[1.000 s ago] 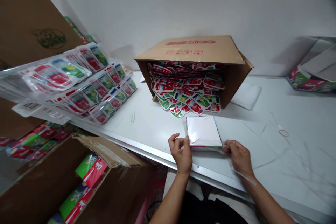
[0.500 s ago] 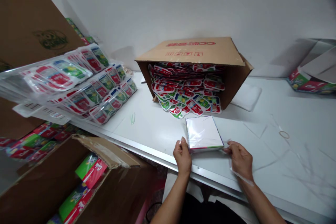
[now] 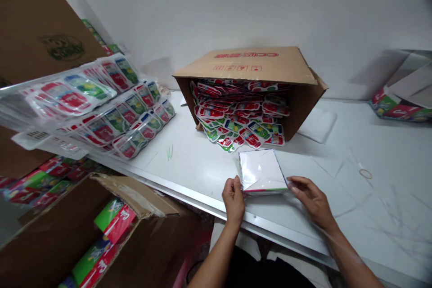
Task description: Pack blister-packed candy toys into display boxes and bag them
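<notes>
Two hands: left hand (image 3: pixel 233 198) and right hand (image 3: pixel 312 200), fingers pinching white-faced stack (image 3: pixel 261 172) on counter (image 3: pixel 354 153). Square edges evenly; avoid crushing corners.

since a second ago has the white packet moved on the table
Yes. The white packet sits slightly nearer the tipped cardboard box; both hands hold its near corners.

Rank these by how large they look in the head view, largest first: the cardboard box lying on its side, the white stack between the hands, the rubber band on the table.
1. cardboard box
2. white stack, though it lies nearer the camera
3. rubber band
</notes>
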Action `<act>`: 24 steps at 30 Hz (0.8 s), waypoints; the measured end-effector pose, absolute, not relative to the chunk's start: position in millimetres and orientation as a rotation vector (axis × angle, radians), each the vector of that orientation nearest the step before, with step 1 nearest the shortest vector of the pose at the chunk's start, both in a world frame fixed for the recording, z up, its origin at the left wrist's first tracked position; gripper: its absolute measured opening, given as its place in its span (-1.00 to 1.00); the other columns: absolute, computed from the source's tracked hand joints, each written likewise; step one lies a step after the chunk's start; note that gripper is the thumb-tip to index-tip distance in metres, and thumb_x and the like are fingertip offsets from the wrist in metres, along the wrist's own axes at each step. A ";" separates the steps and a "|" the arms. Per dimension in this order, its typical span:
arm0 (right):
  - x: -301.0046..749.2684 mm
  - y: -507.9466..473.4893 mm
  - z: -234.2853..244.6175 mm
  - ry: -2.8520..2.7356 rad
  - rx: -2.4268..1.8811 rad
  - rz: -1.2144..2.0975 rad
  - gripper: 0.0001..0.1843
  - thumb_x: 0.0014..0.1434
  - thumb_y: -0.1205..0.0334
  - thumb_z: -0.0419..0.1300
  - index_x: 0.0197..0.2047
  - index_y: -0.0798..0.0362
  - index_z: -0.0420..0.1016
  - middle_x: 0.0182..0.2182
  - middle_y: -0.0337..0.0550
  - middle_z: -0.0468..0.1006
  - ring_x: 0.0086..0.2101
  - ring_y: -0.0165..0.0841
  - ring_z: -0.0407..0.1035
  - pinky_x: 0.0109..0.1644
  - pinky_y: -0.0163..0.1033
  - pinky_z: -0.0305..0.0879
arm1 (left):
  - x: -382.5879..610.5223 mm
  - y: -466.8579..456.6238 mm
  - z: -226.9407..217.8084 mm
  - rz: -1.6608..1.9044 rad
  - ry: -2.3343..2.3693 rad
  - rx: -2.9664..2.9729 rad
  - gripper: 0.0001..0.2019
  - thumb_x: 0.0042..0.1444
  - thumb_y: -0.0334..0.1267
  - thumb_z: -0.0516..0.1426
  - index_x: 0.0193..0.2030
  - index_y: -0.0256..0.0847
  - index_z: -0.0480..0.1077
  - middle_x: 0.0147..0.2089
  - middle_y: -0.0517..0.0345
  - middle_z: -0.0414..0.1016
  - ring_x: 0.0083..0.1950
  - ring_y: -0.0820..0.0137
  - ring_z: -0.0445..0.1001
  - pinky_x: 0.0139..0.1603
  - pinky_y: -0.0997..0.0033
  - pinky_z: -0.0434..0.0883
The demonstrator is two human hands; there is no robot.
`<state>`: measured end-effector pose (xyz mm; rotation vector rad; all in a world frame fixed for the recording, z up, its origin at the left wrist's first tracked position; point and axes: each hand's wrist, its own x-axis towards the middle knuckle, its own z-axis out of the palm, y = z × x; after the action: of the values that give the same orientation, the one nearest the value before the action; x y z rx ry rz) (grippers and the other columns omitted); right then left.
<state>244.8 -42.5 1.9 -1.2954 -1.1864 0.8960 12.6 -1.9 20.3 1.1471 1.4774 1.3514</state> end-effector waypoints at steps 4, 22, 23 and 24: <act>241.5 -40.8 8.7 -1.247 -1.325 0.697 -0.89 0.17 0.14 0.24 -0.29 -0.04 0.56 -0.22 -0.14 0.55 -0.15 -0.28 0.42 -0.07 -0.21 0.36 | 12.5 -2.0 21.1 1.351 1.474 1.149 -0.55 0.24 0.07 0.03 -0.55 -0.17 0.12 -0.59 0.34 0.10 -0.51 0.49 0.12 -0.44 0.50 0.13; 238.5 -29.7 19.2 -1.024 -1.512 0.796 -0.67 0.09 -0.05 0.27 -0.27 0.06 0.53 -0.35 -0.11 0.59 -0.30 -0.28 0.45 -0.16 -0.19 0.40 | 11.9 -2.8 27.2 1.335 1.447 1.147 -0.53 0.22 0.12 0.04 -0.56 -0.17 0.11 -0.59 0.34 0.06 -0.51 0.49 0.10 -0.45 0.50 0.13; 236.1 -25.9 19.3 -0.977 -1.523 0.817 -0.65 0.06 -0.08 0.28 -0.33 0.07 0.53 -0.43 -0.14 0.57 -0.37 -0.31 0.44 -0.23 -0.22 0.40 | 11.7 -3.0 27.4 1.324 1.443 1.147 -0.52 0.22 0.13 0.03 -0.56 -0.16 0.11 -0.60 0.34 0.08 -0.51 0.49 0.11 -0.46 0.50 0.13; 234.0 -22.8 18.4 -0.930 -1.518 0.844 -0.62 0.03 -0.11 0.29 -0.35 0.08 0.53 -0.48 -0.16 0.55 -0.43 -0.34 0.42 -0.30 -0.25 0.38 | 11.6 -3.2 27.2 1.309 1.437 1.148 -0.52 0.21 0.14 0.02 -0.56 -0.16 0.12 -0.61 0.34 0.10 -0.52 0.49 0.13 -0.46 0.50 0.14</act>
<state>234.0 -22.8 18.4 -1.5184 -0.9304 0.8445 11.6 -3.2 27.2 1.1478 1.4374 1.3086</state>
